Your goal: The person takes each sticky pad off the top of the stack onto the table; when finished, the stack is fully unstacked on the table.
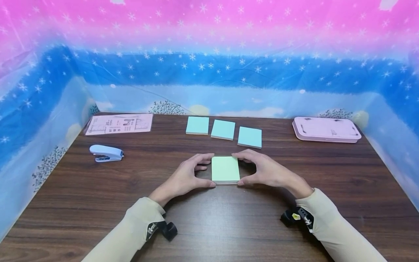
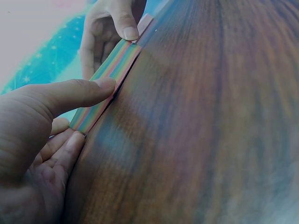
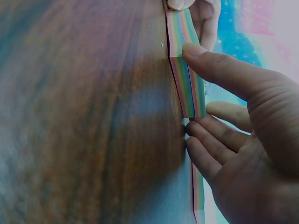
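Observation:
A stack of sticky notes with a light green top lies on the brown table in the head view. My left hand grips its left side, thumb at the near corner and fingers at the far one. On the opposite side, my right hand holds it the same way. Both wrist views show the stack's rainbow-striped edge, with a dark line between layers in the right one. Behind it are three turquoise-topped sticky note pads: left, middle and right.
A pale stapler stands at the left of the table. Behind it lies a flat pink printed packet. Far right is a pink case. Patterned cloth hangs along the back and both sides.

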`<state>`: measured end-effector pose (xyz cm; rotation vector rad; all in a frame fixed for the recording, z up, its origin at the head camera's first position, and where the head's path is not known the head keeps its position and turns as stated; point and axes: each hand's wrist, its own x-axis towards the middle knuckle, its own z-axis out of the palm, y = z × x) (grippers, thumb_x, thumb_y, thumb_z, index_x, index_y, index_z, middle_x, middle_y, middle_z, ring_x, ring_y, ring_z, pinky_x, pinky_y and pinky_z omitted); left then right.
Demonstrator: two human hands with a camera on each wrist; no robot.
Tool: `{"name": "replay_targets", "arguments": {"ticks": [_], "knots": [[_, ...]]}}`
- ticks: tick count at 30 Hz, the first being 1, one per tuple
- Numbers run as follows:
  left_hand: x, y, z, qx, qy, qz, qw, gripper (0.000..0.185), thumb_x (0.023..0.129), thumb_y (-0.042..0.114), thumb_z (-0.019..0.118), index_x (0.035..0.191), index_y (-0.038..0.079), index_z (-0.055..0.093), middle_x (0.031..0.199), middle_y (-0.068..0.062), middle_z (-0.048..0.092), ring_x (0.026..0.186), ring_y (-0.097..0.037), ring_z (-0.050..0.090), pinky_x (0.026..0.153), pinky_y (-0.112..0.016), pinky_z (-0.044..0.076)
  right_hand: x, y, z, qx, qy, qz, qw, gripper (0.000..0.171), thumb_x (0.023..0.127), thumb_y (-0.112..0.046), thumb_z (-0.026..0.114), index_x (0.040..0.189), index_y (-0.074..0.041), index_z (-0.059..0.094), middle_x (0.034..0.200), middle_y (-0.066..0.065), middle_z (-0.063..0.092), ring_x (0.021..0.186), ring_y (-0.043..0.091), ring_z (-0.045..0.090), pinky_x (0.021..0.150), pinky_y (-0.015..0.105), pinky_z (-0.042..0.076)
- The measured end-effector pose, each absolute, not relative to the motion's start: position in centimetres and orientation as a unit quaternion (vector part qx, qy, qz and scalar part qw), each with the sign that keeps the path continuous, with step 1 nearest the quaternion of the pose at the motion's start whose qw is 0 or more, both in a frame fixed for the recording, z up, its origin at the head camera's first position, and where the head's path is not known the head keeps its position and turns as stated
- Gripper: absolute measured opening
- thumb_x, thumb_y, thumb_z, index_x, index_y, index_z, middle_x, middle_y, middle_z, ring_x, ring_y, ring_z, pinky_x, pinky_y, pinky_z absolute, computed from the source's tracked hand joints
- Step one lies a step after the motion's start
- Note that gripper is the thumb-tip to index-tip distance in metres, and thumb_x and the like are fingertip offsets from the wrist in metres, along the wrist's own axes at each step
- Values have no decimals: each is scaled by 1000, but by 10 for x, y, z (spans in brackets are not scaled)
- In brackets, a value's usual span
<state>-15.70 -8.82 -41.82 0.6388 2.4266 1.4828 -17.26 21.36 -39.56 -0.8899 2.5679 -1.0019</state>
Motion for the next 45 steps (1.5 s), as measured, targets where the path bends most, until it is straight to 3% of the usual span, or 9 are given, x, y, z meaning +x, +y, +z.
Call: {"name": "replay_targets", "arguments": {"ticks": [26, 36, 45], "knots": [[-156, -89, -418, 215, 828, 506, 113, 87, 83, 15, 94, 158, 10, 51, 146, -13, 59, 128, -33, 64, 109, -42, 54, -173, 214, -393, -301, 883, -343, 107, 82, 83, -34, 93, 154, -15, 57, 152, 3, 56, 137, 23, 54, 114, 50, 47], [-156, -88, -419, 218, 825, 510, 109, 86, 82, 14, 95, 156, 9, 52, 146, -13, 60, 127, -33, 64, 109, -41, 54, -172, 218, -385, -300, 879, -355, 101, 81, 83, -31, 92, 154, -13, 57, 154, 6, 54, 140, 26, 52, 115, 55, 45], [-157, -89, -419, 214, 829, 504, 117, 81, 83, 16, 94, 155, 16, 55, 148, -8, 59, 129, -30, 64, 110, -41, 53, -173, 226, -373, -286, 891, -342, 86, 82, 85, -31, 91, 157, -15, 54, 157, 8, 52, 144, 32, 47, 114, 63, 44]]}}
